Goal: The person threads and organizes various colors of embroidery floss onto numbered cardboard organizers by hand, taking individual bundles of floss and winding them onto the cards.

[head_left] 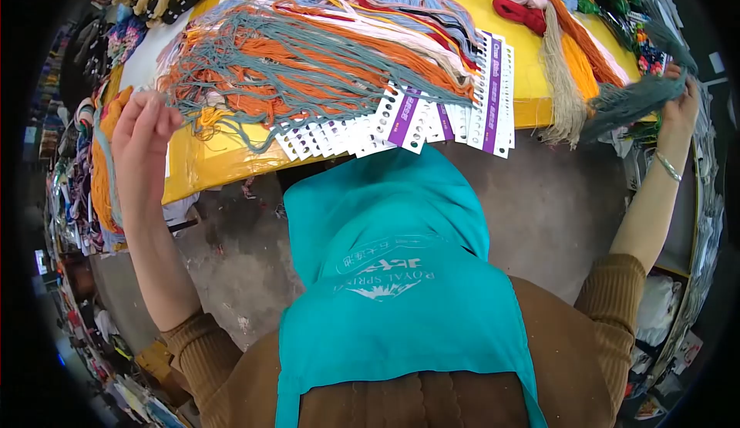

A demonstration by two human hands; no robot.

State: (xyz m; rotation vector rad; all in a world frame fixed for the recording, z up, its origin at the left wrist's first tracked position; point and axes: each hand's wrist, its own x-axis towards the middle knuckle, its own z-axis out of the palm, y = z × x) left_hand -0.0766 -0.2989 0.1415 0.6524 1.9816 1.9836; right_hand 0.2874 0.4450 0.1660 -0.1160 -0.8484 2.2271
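Two hands of mine are spread wide over the yellow table point(532, 112). Out at two o'clock, my right hand point(678, 100) is closed around a grey-green hank point(636, 104), with the strands fanning out below and above my fingers. I seem to grip it in a bunch so the long fibres stay together and hang clear of the other colours.

At ten o'clock my left hand point(145, 131) is raised by the table's near corner, thumb and fingertips drawn close together. Whether a thin strand is between them, I cannot tell.

At eleven o'clock lies a broad spread of thread point(308, 65), grey-green and orange nearest me, with pink, red and blue farther back. The strands run lengthwise towards the punched white cards point(493, 92) with purple bands, which lie from twelve to one o'clock and jut over the near edge. That layout probably keeps each colour beside its card and limits tangling.

Between one and two o'clock, a red hank point(520, 13), a beige hank point(556, 81) and an orange hank point(574, 23) lie apart from the big spread, likely for easy reach.
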